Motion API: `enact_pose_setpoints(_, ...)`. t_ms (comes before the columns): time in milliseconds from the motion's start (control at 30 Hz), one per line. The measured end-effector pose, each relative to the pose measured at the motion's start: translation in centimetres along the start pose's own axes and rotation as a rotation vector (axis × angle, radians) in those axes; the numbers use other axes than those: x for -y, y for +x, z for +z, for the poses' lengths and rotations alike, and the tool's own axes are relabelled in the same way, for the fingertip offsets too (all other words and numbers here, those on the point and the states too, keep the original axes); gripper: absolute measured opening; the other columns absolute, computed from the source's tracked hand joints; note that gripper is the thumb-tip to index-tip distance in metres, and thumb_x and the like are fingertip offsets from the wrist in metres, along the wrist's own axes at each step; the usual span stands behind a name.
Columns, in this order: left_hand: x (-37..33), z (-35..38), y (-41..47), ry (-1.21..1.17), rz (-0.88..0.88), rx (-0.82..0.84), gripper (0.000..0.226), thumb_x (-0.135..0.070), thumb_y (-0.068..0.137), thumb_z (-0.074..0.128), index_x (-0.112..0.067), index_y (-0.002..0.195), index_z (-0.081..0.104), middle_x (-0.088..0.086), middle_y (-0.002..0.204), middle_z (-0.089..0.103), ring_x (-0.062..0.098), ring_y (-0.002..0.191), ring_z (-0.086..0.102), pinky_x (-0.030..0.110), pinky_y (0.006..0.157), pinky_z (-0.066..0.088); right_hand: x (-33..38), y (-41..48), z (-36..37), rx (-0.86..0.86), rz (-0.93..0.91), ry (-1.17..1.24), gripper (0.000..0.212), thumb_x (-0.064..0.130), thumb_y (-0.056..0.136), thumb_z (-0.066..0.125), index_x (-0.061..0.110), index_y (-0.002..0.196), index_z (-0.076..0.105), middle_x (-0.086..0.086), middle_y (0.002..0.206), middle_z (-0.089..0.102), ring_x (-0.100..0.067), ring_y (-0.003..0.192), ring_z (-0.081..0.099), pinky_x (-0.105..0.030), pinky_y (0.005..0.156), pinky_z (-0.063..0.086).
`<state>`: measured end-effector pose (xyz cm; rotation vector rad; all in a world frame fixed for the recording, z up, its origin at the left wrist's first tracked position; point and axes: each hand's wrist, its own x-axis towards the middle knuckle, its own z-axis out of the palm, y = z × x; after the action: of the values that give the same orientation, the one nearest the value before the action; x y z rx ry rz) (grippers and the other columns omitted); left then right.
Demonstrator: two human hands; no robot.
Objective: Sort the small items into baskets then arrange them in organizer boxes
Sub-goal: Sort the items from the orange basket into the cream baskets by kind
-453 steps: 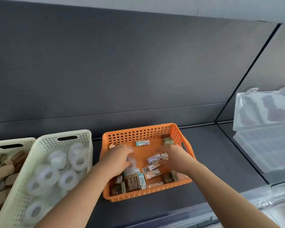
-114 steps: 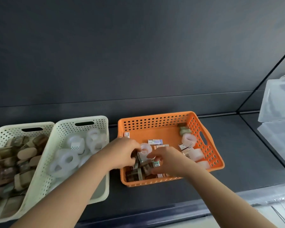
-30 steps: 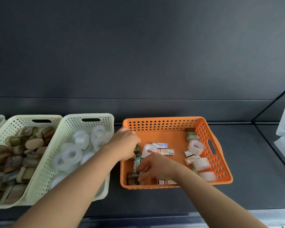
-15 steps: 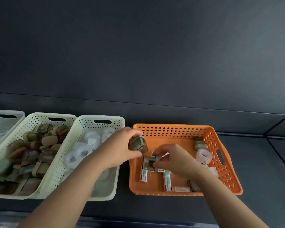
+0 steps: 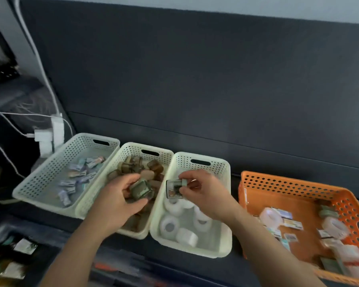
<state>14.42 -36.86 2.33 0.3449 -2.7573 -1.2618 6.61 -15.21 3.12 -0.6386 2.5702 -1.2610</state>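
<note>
My left hand [image 5: 120, 201] grips a greenish-brown tape roll [image 5: 141, 190] over the middle cream basket [image 5: 133, 148], which holds several similar brown rolls. My right hand [image 5: 203, 193] pinches a small clear-wrapped dark pack [image 5: 174, 189] above the white-roll basket [image 5: 224, 164], near its left wall. The orange basket [image 5: 282, 181] at the right holds mixed small boxes, white rolls and a green roll. The far-left cream basket [image 5: 50, 172] holds small flat boxes.
White chargers and cables [image 5: 50, 133] hang at the left behind the baskets. A dark padded back wall [image 5: 195, 90] rises behind the row. Loose packets [image 5: 19, 257] lie at the lower left, below the shelf edge.
Both hands left the orange basket and moved left, each carrying an item: the left to the brown-roll basket, the right to the white-roll basket. The view swung left, revealing a third cream basket.
</note>
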Motion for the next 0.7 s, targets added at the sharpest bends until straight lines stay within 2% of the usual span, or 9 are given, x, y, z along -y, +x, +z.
enact_pose_setpoints(133,3.9,-2.4,-0.1,0.096,-0.052,-0.005,0.061,-0.019,0.071,0.084,-0.025,0.126,0.058,-0.011,0.115,0.056,0.007,0.106,0.056,0.02,0.089,0.042,1.7,1.8,4.8,0.109,-0.023,-0.059,0.033,0.018,0.089,0.063,0.018,0.121,0.063,-0.001,0.104,0.062,-0.01,0.091,0.061,-0.021,0.085,0.05)
enact_pose_setpoints(233,5.5,-3.7,0.1,0.184,-0.026,0.061,0.06,-0.02,0.074,0.081,-0.025,0.129,0.057,-0.012,0.12,0.054,0.006,0.109,0.052,0.017,0.089,0.037,2.0,2.4,7.3,0.175,-0.005,-0.1,0.033,0.021,0.088,0.063,0.018,0.12,0.061,0.004,0.103,0.062,-0.009,0.094,0.059,-0.024,0.086,0.05)
enact_pose_setpoints(333,6.3,-4.6,0.3,0.243,-0.011,0.147,0.058,-0.022,0.079,0.077,-0.027,0.132,0.055,-0.012,0.129,0.053,0.0,0.11,0.045,0.015,0.092,0.033,2.3,2.8,8.7,0.212,0.007,-0.178,0.025,0.021,0.087,0.064,0.019,0.112,0.06,0.006,0.099,0.062,-0.009,0.094,0.059,-0.025,0.085,0.05)
enact_pose_setpoints(400,6.7,-4.9,0.6,0.279,-0.012,0.189,0.056,-0.023,0.081,0.075,-0.028,0.133,0.054,-0.011,0.134,0.053,0.002,0.115,0.047,0.015,0.094,0.032,2.5,3.0,9.2,0.228,-0.001,-0.256,0.023,0.022,0.085,0.063,0.019,0.108,0.062,0.007,0.097,0.063,-0.011,0.093,0.059,-0.029,0.086,0.05)
enact_pose_setpoints(467,7.0,-5.1,0.8,0.308,-0.014,0.223,0.053,-0.027,0.083,0.072,-0.029,0.133,0.054,-0.011,0.136,0.053,0.007,0.123,0.047,0.019,0.1,0.03,2.5,3.1,9.7,0.239,-0.022,-0.335,0.022,0.024,0.084,0.063,0.02,0.105,0.065,0.007,0.098,0.065,-0.011,0.094,0.058,-0.031,0.09,0.047)
enact_pose_setpoints(567,7.0,-5.3,0.9,0.366,-0.023,0.268,0.046,-0.031,0.087,0.068,-0.028,0.131,0.056,-0.01,0.136,0.054,0.014,0.135,0.036,0.025,0.109,0.021,2.5,3.1,10.2,0.252,-0.061,-0.479,0.023,0.03,0.086,0.06,0.024,0.108,0.065,0.008,0.101,0.065,-0.009,0.096,0.046,-0.033,0.096,0.038)
enact_pose_setpoints(633,7.0,-5.4,0.8,0.399,-0.01,0.287,0.046,-0.033,0.089,0.065,-0.027,0.133,0.054,-0.008,0.137,0.054,0.018,0.139,0.03,0.029,0.11,0.019,2.5,3.1,10.4,0.253,-0.077,-0.538,0.027,0.033,0.088,0.057,0.026,0.113,0.065,0.006,0.104,0.064,-0.011,0.103,0.043,-0.033,0.098,0.034)
enact_pose_setpoints(700,7.1,-5.3,0.7,0.418,0.004,0.287,0.047,-0.036,0.091,0.062,-0.026,0.135,0.053,-0.008,0.139,0.052,0.018,0.138,0.032,0.03,0.111,0.021,2.5,2.7,10.6,0.256,-0.083,-0.559,0.029,0.035,0.088,0.057,0.027,0.115,0.065,0.003,0.105,0.062,-0.015,0.108,0.044,-0.034,0.098,0.034)
